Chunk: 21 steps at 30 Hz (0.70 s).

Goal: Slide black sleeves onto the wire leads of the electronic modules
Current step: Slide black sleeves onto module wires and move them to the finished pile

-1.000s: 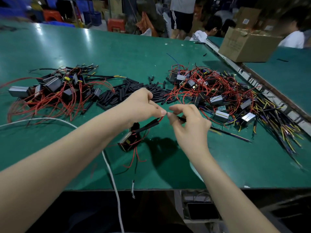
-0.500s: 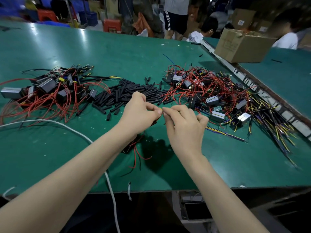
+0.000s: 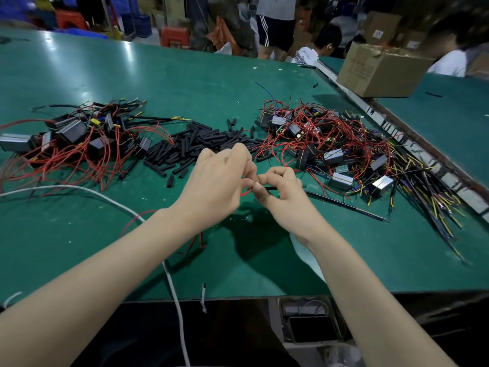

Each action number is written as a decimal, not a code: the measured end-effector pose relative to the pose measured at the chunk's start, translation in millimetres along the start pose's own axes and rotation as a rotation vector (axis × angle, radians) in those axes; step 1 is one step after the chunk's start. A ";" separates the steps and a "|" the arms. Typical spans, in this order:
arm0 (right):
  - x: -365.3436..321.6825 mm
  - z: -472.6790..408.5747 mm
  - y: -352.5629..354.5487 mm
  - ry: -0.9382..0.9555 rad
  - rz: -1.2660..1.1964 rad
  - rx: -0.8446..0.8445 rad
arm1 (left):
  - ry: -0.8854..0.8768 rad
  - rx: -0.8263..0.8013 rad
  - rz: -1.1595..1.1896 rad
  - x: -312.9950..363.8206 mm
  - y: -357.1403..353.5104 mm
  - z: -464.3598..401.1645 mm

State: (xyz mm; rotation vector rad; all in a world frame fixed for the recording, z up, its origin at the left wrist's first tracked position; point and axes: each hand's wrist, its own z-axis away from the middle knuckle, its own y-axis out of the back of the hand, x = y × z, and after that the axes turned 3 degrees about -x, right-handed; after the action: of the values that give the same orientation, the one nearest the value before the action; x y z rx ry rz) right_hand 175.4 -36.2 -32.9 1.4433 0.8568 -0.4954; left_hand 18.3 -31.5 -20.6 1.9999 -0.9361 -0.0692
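Since a moment ago your hands have drawn together and lifted slightly. Your right hand (image 3: 283, 192) pinches a black sleeve (image 3: 270, 188) lying roughly left-right above the green surface (image 3: 185, 75); your left hand (image 3: 219, 181) pinches the red lead (image 3: 245, 193) at its left end.

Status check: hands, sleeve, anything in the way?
Left hand pinching red lead. Right hand pinching black sleeve at the lead's tip. No obstruction between hands; loose sleeve pile behind.
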 end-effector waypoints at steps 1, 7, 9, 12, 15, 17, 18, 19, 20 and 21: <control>0.0 -0.2 3.0 -0.001 -0.002 -0.058 | -0.025 -0.017 -0.016 -0.1 0.7 0.5; -3.9 1.7 8.6 0.022 -0.143 -0.139 | 0.180 -0.097 0.131 -0.2 -4.9 0.2; -3.9 1.4 7.2 0.027 -0.091 -0.063 | 0.293 -0.125 0.240 -0.2 -4.2 0.0; -2.3 3.0 5.3 0.100 0.033 0.065 | 0.433 -0.158 0.384 -1.3 -1.9 -2.7; -1.3 4.7 2.9 0.167 0.155 0.138 | 0.588 -0.210 0.605 -2.5 -0.2 -7.9; 0.5 4.2 2.2 0.208 0.213 0.163 | 0.685 -0.286 0.701 -4.6 3.3 -12.4; 1.5 3.8 2.2 0.233 0.238 0.173 | 0.718 -0.329 0.720 -6.7 4.9 -14.4; 2.2 4.0 2.7 0.262 0.262 0.182 | 0.744 -0.368 0.724 -9.0 6.5 -16.7; 2.8 4.3 3.4 0.295 0.287 0.192 | 0.768 -0.402 0.718 -11.8 8.0 -19.0; 3.0 4.7 4.2 0.332 0.315 0.204 | 0.790 -0.429 0.709 -14.2 8.9 -21.5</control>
State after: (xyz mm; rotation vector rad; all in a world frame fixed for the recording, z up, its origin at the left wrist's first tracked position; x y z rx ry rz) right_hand 181.4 -39.8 -32.9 1.8444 0.8326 -0.1059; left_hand 11.3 -10.0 -5.3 1.0544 -0.9284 0.7882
